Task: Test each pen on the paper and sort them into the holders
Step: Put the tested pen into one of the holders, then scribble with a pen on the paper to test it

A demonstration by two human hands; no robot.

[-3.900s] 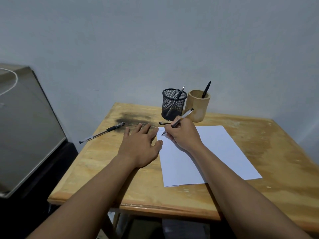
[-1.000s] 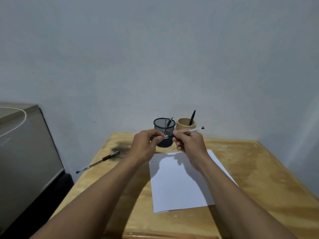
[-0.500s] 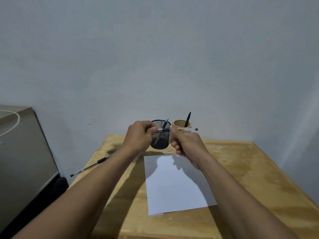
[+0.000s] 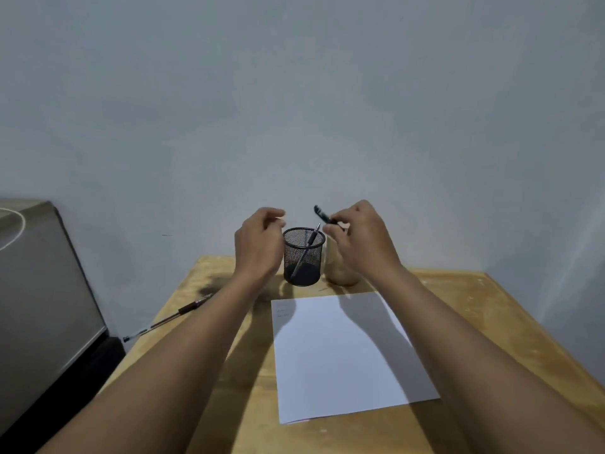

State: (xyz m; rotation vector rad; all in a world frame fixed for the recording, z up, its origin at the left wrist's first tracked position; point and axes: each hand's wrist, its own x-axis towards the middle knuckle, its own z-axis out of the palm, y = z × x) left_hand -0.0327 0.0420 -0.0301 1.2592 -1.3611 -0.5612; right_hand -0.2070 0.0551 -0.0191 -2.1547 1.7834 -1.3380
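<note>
My right hand (image 4: 360, 247) is raised over the wooden holder (image 4: 340, 273) and pinches a pen (image 4: 322, 215), whose dark end sticks out up and to the left. Most of that holder is hidden behind the hand. My left hand (image 4: 258, 247) hovers just left of the black mesh holder (image 4: 302, 260), fingers loosely curled with nothing in them. One pen (image 4: 306, 249) leans inside the mesh holder. The white paper (image 4: 340, 355) lies on the table in front of the holders, with faint marks at its top left corner. Another pen (image 4: 178, 313) lies on the table's left side.
The wooden table (image 4: 484, 309) stands against a plain wall. A grey box-like unit (image 4: 42, 290) sits to the left of the table, lower than its top. The pen on the left reaches over the table's left edge.
Both hands were holding the pen together in front of the holders. Now my left hand has let go and drawn left, and my right hand has lifted the pen over the wooden holder.
</note>
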